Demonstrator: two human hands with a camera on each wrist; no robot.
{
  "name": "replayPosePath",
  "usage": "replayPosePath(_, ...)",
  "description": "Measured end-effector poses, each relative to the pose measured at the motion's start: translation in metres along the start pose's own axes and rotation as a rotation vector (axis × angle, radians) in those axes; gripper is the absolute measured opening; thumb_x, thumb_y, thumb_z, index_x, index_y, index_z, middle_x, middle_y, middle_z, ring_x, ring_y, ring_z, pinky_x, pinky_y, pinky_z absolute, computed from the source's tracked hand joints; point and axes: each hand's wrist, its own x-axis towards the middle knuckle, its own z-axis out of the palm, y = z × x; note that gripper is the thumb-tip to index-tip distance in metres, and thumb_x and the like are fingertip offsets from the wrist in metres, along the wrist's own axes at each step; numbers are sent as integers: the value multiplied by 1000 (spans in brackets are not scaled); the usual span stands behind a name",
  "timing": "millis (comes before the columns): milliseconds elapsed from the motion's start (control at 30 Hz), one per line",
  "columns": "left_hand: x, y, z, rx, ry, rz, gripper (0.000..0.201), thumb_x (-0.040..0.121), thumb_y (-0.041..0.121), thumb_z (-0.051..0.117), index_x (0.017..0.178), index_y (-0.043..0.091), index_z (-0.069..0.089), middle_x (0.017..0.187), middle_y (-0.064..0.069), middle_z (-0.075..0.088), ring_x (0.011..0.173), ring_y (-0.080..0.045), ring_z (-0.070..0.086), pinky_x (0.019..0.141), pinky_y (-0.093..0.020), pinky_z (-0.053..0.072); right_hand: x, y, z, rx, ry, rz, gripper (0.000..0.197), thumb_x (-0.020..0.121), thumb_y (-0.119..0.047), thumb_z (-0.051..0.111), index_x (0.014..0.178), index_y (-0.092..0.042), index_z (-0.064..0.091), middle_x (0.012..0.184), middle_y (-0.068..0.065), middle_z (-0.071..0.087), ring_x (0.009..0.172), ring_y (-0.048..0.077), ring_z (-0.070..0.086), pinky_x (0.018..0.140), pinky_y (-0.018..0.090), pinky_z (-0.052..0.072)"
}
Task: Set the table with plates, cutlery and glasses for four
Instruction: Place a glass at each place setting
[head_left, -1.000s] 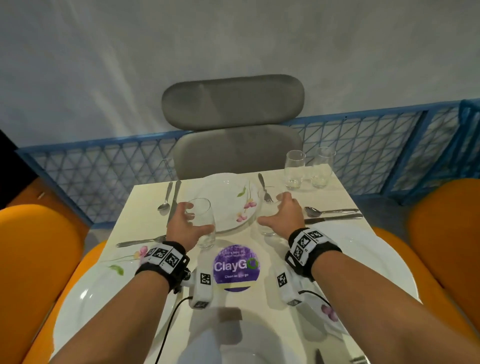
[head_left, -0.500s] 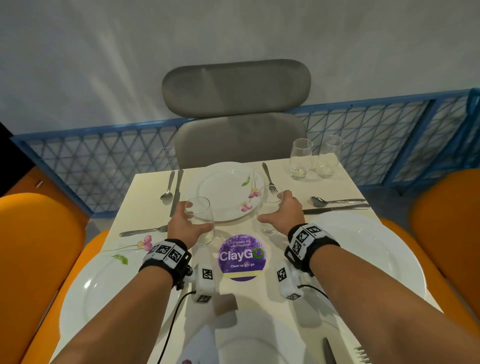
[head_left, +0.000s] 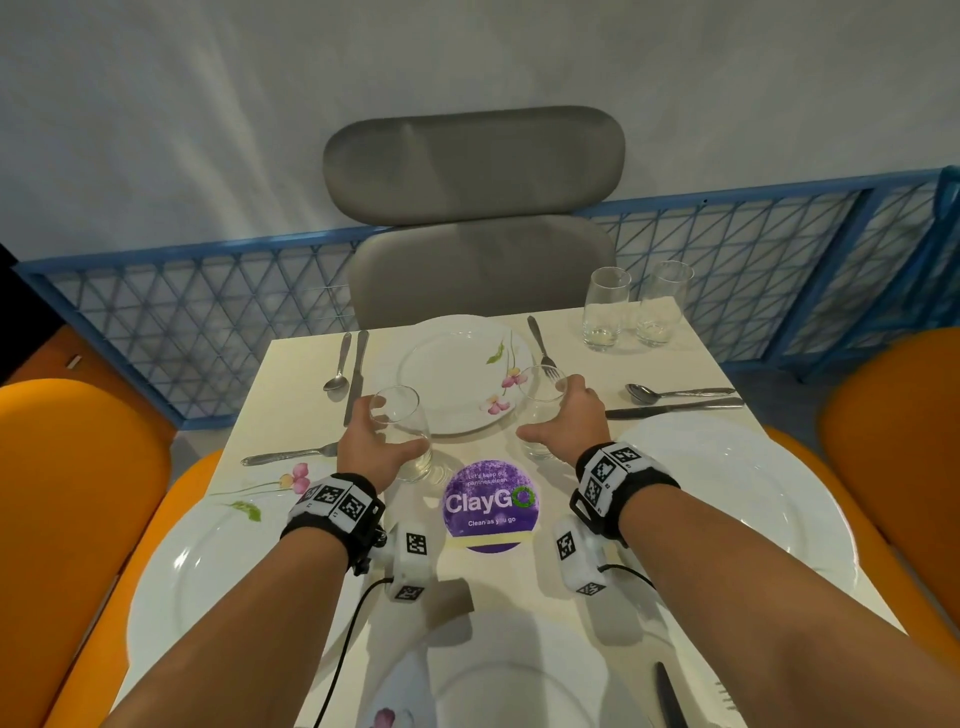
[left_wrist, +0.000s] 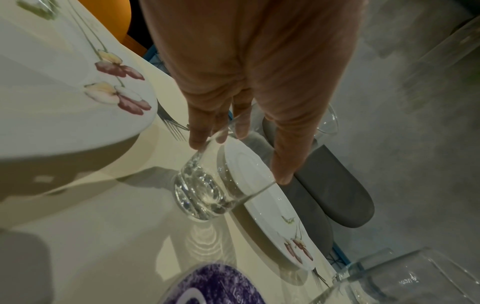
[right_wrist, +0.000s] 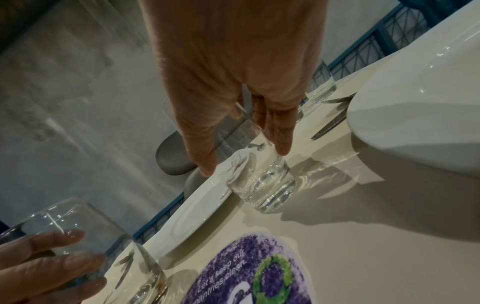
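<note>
Two clear glasses stand on the cream table (head_left: 519, 582) just in front of the far floral plate (head_left: 457, 374). My left hand (head_left: 389, 431) grips the left glass (head_left: 413, 462), fingers on its far side and thumb on its near side. In the left wrist view that glass (left_wrist: 202, 195) rests with its base on the table. My right hand (head_left: 545, 410) grips the right glass (head_left: 540, 451) the same way, and the right wrist view shows that glass (right_wrist: 267, 185) standing on the table. Two more glasses (head_left: 605, 312) stand at the far right corner.
White plates lie at the left (head_left: 218, 571), right (head_left: 727, 493) and near (head_left: 498, 691) places. Cutlery lies beside the far, left and right plates. A purple round sticker (head_left: 491, 506) marks the table's middle. A grey chair (head_left: 472, 208) stands opposite, with orange chairs at both sides.
The head view has tilted a little. Both hands stay wrapped round their glasses near the far plate, with no clear shift of either glass.
</note>
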Motion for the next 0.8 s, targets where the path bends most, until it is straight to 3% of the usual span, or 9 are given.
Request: replayPosePath(800,-3,-3,-2,2,-48,-7,79,66,19,86,132,14,42,127,-7,55,113,-24,54,84,-30,42,-11,-3,1,-2,15,39,82,63,-30,86,127,-11,41,123,12,49,111,27,52,85,32,45)
